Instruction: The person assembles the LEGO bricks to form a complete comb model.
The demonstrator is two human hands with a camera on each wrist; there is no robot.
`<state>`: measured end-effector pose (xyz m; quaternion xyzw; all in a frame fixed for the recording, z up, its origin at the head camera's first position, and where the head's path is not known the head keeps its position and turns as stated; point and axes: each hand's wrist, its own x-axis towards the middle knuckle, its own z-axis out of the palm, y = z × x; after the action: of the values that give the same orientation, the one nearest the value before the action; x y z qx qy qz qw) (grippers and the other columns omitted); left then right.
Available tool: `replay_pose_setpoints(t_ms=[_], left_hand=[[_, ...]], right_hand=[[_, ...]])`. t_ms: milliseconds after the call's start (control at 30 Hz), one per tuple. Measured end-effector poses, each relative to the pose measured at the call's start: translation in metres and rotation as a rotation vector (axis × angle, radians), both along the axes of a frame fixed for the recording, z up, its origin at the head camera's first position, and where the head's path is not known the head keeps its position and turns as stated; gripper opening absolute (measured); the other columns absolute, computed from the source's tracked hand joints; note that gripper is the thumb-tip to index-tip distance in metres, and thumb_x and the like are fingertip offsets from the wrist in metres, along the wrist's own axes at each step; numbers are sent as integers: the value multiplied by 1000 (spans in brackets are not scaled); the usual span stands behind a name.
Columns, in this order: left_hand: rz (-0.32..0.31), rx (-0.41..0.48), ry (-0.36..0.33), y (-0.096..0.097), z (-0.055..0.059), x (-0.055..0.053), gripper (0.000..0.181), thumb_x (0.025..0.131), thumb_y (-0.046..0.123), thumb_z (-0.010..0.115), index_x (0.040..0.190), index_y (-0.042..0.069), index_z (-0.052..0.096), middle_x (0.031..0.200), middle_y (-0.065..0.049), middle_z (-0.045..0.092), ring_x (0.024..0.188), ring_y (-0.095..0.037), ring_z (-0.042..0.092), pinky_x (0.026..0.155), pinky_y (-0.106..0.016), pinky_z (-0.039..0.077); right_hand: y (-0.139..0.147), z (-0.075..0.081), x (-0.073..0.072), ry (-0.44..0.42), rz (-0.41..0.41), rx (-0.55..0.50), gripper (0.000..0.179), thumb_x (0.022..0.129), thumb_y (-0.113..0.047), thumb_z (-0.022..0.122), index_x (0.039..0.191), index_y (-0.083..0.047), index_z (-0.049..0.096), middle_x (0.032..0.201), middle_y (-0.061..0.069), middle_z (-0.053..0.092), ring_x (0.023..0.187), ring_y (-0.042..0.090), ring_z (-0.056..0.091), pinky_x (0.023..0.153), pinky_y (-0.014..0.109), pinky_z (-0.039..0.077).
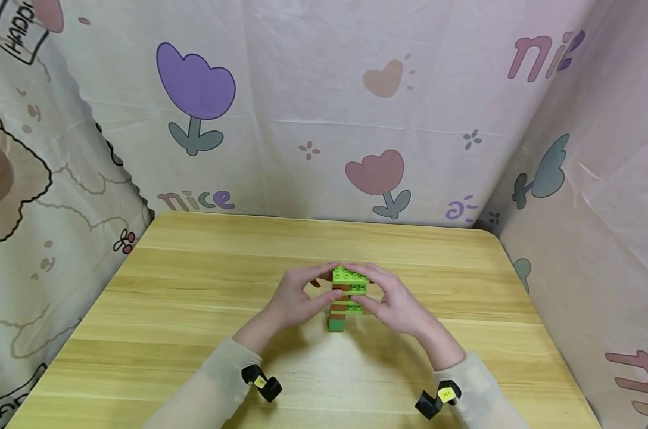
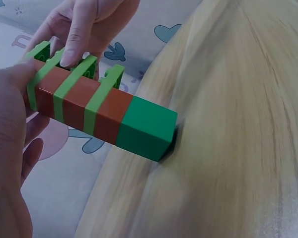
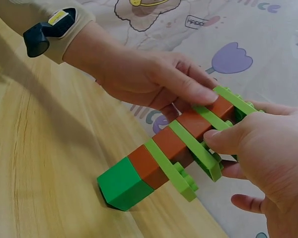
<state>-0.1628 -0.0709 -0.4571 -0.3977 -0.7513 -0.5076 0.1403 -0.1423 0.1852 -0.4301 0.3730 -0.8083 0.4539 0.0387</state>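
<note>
A tower of toy building bricks [image 1: 337,316] stands upright on the table in the head view. Its base is a dark green brick [image 2: 146,124], with brown bricks [image 3: 144,168] and light green plates [image 3: 171,171] alternating above. The plates jut out toward the right; one tops the stack. My left hand [image 1: 297,298] grips the upper part from the left, thumb against a brown brick near the top. From the right, my right hand [image 1: 396,301] holds the jutting plates, thumb low and fingers at the top plate. Fingertips behind the tower are partly hidden.
The wooden table [image 1: 195,286] reaches back to a patterned cloth [image 1: 281,119], which also hangs along the left and right sides. Each sleeve cuff carries a small black camera, one on the left wrist [image 1: 262,383] and one on the right wrist [image 1: 438,400].
</note>
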Motion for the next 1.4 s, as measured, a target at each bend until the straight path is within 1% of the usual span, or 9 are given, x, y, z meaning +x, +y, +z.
replay_pose_setpoints(t_ms=[167,300,533,600,767,933,1133,1300,1400], left_hand=[[7,-48,20,-2,-4,1,70,87,15,90,149,4,60,124,-3,76,101,-16,74,74,-39,61],[2,-79,38,-3,-6,2,82,84,14,93,155,3,53,129,-5,74,103,-17,74,74,-45,62],[-12,-163,27,-3,-11,3,99,83,19,94,163,6,38,135,-4,71,108,-15,73,94,-38,59],[-7,-184,29,-4,-12,3,101,83,19,94,165,8,36,129,-4,73,104,-15,74,91,-35,60],[-2,-191,-15,-4,-13,2,100,85,17,93,166,13,34,118,-2,77,97,-12,73,83,-39,62],[-7,-202,-36,-4,-12,0,102,86,16,92,167,14,31,119,0,75,97,-10,72,87,-39,62],[-13,-200,-79,-4,-12,-5,105,86,17,92,169,17,27,114,2,75,98,-10,71,94,-37,58],[-10,-195,-110,-4,-13,-9,106,85,16,92,169,19,28,109,2,74,94,-18,73,92,-38,59],[-12,-199,-131,-4,-13,-10,106,86,17,91,169,21,26,113,1,74,94,-17,73,92,-38,59]], right_hand=[[0,0,-3,-10,2,12,65,98,-3,75,157,-19,51,145,-2,62,134,22,57,114,46,45],[0,0,-4,-23,-1,11,63,100,-5,74,157,-19,51,140,-2,63,130,21,60,112,47,47],[1,-2,-8,-46,-6,3,63,100,-5,73,157,-19,50,131,-2,65,118,19,64,101,51,54],[1,-2,-9,-48,-14,8,62,101,-6,72,157,-18,50,131,-2,65,116,19,64,100,51,54],[1,-2,-11,-72,-38,22,62,101,-8,73,157,-19,50,134,-2,64,116,18,63,99,55,53],[2,-3,-12,-103,-58,21,74,97,-8,79,161,-20,44,143,-1,61,117,21,61,99,57,52],[4,-11,-12,-139,-82,28,96,91,-5,84,168,-19,29,131,2,63,109,23,63,99,59,51],[4,-18,-14,-133,-68,18,95,93,2,80,168,-17,24,125,6,64,107,24,65,98,56,53],[4,-19,-16,-155,-79,17,96,94,3,79,169,-23,24,124,5,64,106,23,65,96,56,54]])
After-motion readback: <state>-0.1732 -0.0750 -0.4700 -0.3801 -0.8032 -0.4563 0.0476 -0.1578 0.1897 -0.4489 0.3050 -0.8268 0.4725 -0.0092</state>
